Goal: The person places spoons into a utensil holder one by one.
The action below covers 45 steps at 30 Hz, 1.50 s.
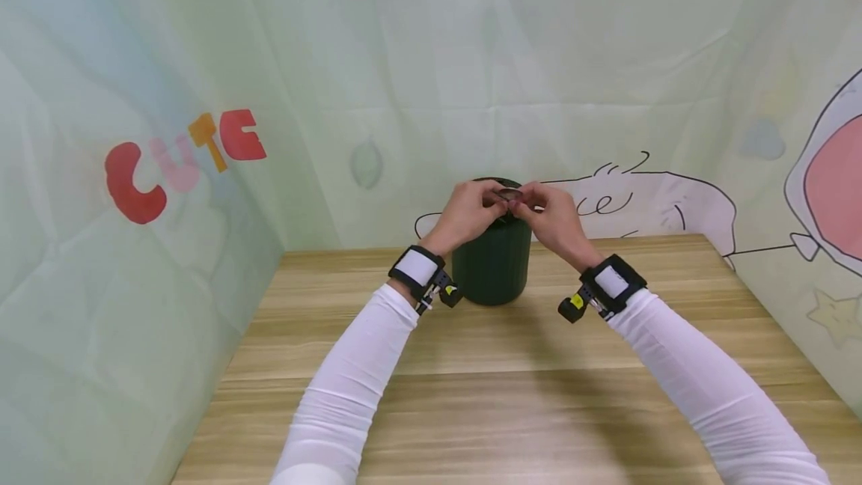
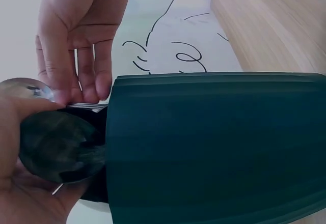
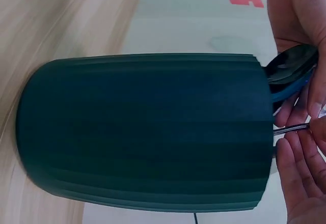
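A dark green ribbed container (image 1: pixel 491 264) stands upright on the wooden table, with spoons sticking out of its mouth. My left hand (image 1: pixel 465 212) is at its rim, thumb and fingers curled about a spoon's bowl. A dark spoon bowl (image 2: pixel 61 145) overlaps that hand in the left wrist view, and a shiny spoon bowl (image 2: pixel 25 87) shows behind the thumb. From the other side my right hand (image 1: pixel 555 219) pinches a thin metal spoon handle (image 3: pixel 291 129) just above the rim. Both hands' fingertips nearly meet. The container's inside is hidden.
The wooden table (image 1: pixel 471 410) runs back to a pale printed cloth (image 1: pixel 431 96) hanging close behind the container. More cloth hangs along the left and right sides. A blue strip (image 3: pixel 290 90) shows at the rim among the spoons.
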Motion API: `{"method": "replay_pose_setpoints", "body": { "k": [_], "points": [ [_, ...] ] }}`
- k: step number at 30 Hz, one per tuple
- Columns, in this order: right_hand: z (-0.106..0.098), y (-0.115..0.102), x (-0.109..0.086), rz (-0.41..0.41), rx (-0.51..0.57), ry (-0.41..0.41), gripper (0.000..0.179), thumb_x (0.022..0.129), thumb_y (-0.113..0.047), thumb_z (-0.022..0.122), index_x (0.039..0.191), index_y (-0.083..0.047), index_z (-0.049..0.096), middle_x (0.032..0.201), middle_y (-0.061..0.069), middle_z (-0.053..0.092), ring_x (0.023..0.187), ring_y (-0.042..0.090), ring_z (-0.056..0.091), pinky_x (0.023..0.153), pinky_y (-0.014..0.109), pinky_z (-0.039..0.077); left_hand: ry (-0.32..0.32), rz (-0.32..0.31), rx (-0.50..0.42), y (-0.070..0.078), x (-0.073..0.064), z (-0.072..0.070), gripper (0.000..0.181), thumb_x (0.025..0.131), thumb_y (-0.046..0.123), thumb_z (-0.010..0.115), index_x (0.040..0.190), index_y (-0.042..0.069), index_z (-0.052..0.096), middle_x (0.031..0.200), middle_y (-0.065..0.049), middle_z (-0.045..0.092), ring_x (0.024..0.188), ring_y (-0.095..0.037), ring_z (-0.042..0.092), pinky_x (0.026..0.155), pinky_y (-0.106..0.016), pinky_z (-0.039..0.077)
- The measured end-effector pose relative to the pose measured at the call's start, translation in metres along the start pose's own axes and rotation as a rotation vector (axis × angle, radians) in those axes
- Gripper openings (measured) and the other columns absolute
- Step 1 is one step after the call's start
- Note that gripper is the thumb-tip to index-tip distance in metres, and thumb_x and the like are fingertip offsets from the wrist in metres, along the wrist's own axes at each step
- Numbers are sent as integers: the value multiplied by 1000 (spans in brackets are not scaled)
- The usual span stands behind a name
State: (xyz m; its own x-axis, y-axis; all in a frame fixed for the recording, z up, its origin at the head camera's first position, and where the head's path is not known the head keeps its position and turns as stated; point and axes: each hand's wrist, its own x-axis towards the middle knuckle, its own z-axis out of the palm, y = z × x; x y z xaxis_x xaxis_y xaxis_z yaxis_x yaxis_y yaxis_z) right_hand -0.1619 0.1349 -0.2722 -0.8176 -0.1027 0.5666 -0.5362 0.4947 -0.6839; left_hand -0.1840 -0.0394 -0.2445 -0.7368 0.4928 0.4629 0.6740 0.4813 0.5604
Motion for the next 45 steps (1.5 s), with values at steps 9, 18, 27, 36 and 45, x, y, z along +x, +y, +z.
{"method": "replay_pose_setpoints", "body": {
  "k": [9, 18, 27, 36, 45],
  "points": [
    [8, 10, -6, -85, -181, 87, 9, 84, -14, 66, 91, -8, 65, 84, 5, 62, 79, 23, 54, 69, 42, 44, -59, -24, 76, 1, -3, 3, 24, 89, 20, 57, 110, 9, 63, 97, -1, 66, 85, -7, 58, 75, -26, 49],
    [13, 19, -11, -67, -245, 71, 9, 81, -11, 68, 88, -5, 69, 98, 7, 54, 94, 25, 46, 81, 45, 40, -110, -19, 250, 2, -3, 10, 28, 91, 28, 53, 113, 12, 61, 102, 0, 65, 89, -8, 58, 74, -25, 48],
    [14, 25, -9, -68, -232, 46, 17, 84, -14, 66, 97, -4, 68, 110, 12, 54, 106, 29, 45, 90, 49, 37, -99, -11, 268, -6, -2, 10, 33, 87, 25, 56, 116, 11, 59, 105, 0, 64, 96, -9, 57, 81, -26, 47],
    [8, 25, -7, -111, -215, 16, 36, 81, -21, 69, 114, -8, 60, 120, 11, 49, 114, 30, 41, 94, 53, 36, -55, 80, 235, -3, -8, 3, 40, 86, 27, 58, 125, 18, 53, 120, 2, 57, 109, -10, 49, 89, -29, 42],
    [-5, 5, -30, -365, -469, 33, 66, 86, -53, 53, 140, -20, 37, 151, 11, 18, 136, 34, 4, 99, 69, 11, -50, 256, 465, 10, -60, -11, 77, 84, 68, 43, 146, 30, 17, 152, -2, 16, 137, -23, 7, 106, -56, 17]
  ]
}}
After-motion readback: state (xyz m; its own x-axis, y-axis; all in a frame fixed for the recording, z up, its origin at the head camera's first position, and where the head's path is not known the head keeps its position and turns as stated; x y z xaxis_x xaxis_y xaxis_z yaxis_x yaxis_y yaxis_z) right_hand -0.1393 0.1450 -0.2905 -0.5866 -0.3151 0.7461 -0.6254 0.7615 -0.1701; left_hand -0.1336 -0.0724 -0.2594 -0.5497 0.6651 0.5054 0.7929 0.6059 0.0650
